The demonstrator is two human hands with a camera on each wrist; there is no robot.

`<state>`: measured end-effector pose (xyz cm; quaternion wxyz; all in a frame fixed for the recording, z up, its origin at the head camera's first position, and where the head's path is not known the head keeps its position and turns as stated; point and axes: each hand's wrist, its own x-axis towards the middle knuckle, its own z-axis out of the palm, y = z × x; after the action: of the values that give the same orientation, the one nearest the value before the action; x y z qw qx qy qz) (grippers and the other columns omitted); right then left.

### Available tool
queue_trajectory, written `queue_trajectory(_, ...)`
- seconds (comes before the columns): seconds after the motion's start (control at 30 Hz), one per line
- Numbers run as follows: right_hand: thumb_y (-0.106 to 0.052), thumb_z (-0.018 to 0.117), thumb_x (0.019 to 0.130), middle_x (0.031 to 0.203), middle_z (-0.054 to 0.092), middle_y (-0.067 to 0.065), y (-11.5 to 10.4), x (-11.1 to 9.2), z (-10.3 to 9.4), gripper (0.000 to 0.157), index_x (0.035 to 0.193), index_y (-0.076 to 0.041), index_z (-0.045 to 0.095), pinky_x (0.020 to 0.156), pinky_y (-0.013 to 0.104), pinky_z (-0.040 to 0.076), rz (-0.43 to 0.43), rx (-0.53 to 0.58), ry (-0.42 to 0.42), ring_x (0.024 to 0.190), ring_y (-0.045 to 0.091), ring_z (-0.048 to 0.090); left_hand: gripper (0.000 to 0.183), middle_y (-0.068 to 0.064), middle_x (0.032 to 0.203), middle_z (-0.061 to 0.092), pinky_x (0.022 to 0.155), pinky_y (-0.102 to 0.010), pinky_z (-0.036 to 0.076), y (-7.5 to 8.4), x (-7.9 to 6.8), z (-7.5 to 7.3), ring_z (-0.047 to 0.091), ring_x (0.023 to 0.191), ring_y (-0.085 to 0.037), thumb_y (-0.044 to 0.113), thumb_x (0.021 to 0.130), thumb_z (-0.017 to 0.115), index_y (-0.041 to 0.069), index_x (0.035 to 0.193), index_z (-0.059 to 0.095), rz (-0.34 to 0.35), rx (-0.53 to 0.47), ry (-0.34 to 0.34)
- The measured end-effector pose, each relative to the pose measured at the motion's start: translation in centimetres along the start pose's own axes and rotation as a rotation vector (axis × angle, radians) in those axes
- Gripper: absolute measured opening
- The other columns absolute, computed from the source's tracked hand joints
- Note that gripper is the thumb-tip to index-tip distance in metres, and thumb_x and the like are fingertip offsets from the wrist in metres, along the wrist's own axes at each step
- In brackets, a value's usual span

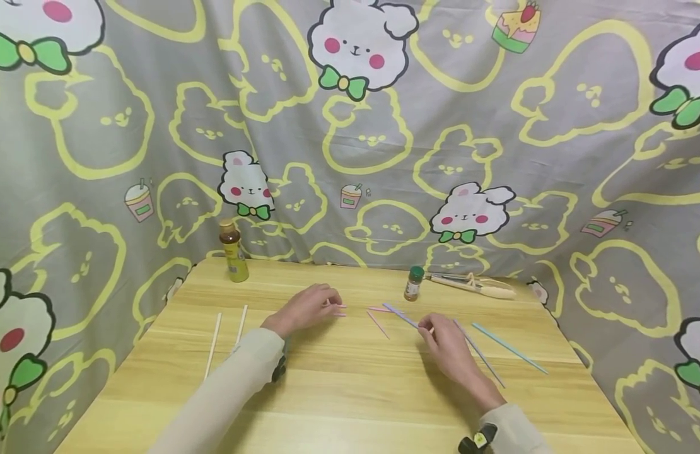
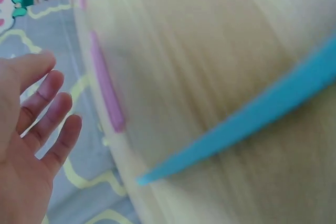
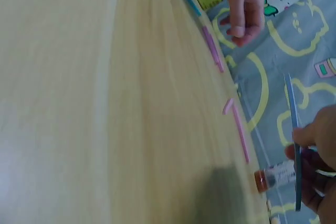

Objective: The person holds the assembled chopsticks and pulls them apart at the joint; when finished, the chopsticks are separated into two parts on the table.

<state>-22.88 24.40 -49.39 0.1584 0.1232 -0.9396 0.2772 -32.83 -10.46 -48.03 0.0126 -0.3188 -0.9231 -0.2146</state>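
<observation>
My right hand (image 1: 449, 347) pinches a thin purple stick (image 1: 400, 314) between thumb and fingers, lifted in front of the spice jar in the right wrist view. Under and beside my left hand (image 1: 308, 308) lie short pink sticks (image 1: 340, 314), partly hidden by it in the head view. The left wrist view shows that hand with loosely bent fingers and nothing in them. Between the hands, more pink sticks (image 1: 378, 325) meet at an angle on the wooden table. A blue stick (image 2: 236, 121) lies nearer the left wrist, mostly covered by the arm in the head view.
White sticks (image 1: 214, 347) lie at the left. Another purple stick (image 1: 480, 354) and a light blue stick (image 1: 510, 348) lie right of the right hand. Along the back stand a yellow bottle (image 1: 236, 261) and a green-capped spice jar (image 1: 414, 284), with tongs (image 1: 480, 288) lying beside the jar.
</observation>
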Motion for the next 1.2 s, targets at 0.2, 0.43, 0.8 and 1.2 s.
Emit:
queue_trajectory(0.2,-0.012,0.073,0.104,0.094,0.072,-0.007,-1.6,1.1,1.3,0.002,0.104,-0.013,0.073,0.077,0.029,0.050,-0.184,0.017,0.019,0.086,0.008,0.057,0.034,-0.001,0.123,0.074,0.098,-0.042,0.059,2.4,-0.1,-0.4,0.068,0.111,-0.017,0.034,0.118,0.051,0.012,0.127,0.075,0.040,-0.146,0.000)
queue_trajectory(0.43,-0.006,0.081,0.097,0.093,0.072,-0.006,-3.4,1.8,2.0,0.012,0.104,-0.013,0.073,0.078,0.030,0.050,-0.390,0.027,0.030,0.086,0.010,0.061,0.041,0.001,0.116,0.077,0.093,-0.035,0.058,5.0,-0.8,0.3,0.066,0.101,-0.008,0.041,0.119,0.046,0.014,0.129,0.075,0.103,-0.212,-0.059)
queue_trajectory(0.8,-0.008,0.083,0.096,0.098,0.073,-0.006,-5.2,2.0,2.9,0.014,0.105,-0.014,0.073,0.078,0.029,0.058,-0.435,0.093,0.025,0.094,0.014,0.066,0.023,-0.003,0.109,0.080,0.080,-0.022,0.056,6.6,-2.9,0.7,0.062,0.087,-0.003,0.021,0.113,0.062,0.008,0.122,0.078,0.137,-0.234,-0.033)
queue_trajectory(1.2,-0.021,0.074,0.106,0.099,0.073,-0.008,-5.2,1.8,3.6,0.006,0.108,-0.016,0.077,0.071,0.021,0.052,-0.285,0.159,-0.137,0.080,0.000,0.056,0.011,0.002,0.106,0.081,0.081,-0.022,0.061,6.4,-4.7,1.1,0.073,0.092,-0.005,0.018,0.109,0.070,0.012,0.114,0.077,0.142,-0.133,0.084)
